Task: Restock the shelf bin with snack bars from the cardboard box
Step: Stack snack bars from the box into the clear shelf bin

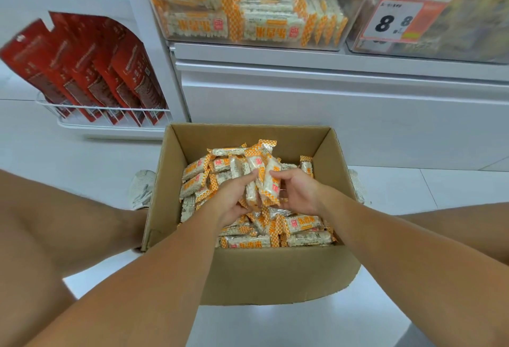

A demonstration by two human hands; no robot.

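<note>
Gathering step: my left hand (234,198) and right hand (296,195) clasp upright orange-and-white wrapped snack bars (265,181) over the open brown cardboard box (275,272). Next, I reckon: lift into the clear plastic shelf bin (261,41).

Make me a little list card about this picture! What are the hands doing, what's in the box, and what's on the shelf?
left hand: grips a bunch of snack bars
right hand: grips the same bunch
cardboard box: open, on the floor, holds many loose bars
shelf bin: clear, above the box, partly filled with the same bars
price tag: on the next bin, right
red packets: in a wire rack, left
</note>
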